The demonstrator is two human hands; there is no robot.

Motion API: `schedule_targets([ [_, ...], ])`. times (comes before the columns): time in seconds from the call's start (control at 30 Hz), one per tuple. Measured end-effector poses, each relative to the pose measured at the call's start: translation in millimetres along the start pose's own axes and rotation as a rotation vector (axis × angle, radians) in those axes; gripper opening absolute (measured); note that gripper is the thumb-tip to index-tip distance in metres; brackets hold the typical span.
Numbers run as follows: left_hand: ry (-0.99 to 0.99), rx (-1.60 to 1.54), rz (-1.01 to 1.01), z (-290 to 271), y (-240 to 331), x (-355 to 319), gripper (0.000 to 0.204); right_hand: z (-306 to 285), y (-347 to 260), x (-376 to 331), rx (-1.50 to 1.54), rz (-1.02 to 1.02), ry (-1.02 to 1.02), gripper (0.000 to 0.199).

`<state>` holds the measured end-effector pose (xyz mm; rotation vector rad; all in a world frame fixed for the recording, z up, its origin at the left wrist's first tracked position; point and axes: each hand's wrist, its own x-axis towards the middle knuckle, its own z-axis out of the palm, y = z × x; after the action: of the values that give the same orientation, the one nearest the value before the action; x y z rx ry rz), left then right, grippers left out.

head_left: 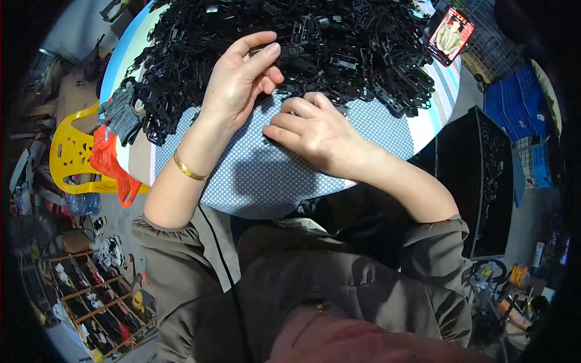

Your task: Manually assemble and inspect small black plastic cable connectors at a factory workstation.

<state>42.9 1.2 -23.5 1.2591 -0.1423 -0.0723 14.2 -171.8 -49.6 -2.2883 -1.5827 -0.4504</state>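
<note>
A large heap of small black plastic parts [339, 60] covers the far side of the round table [260, 206]. My left hand [239, 78] is raised over the near edge of the heap, thumb and forefinger apart, with nothing visible in it. The other fingers are loosely bent. My right hand [318, 130] rests on the dotted tablecloth with its fingers curled down and pointing left. A tiny dark bit shows at its fingertips, but the fingers hide what it is.
Grey gloves [123, 112] lie at the table's left edge. Below them hang a red plastic bag [109, 160] and a yellow plastic chair [69, 148]. A phone [451, 36] stands at the far right. Beside the table is a long black bin [475, 181] holding more black parts.
</note>
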Motion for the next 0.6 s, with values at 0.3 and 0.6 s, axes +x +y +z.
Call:
schedule_targets([
  [0.3,-0.217,-0.152,-0.077,23,-11,-13,0.033,-28,31,-11,0.219,0.235,0.591,0.024],
  [0.6,-0.190,0.074,-0.047,33,-18,-24,0.038,-30,32,-18,0.330,0.449,0.572,0.015],
])
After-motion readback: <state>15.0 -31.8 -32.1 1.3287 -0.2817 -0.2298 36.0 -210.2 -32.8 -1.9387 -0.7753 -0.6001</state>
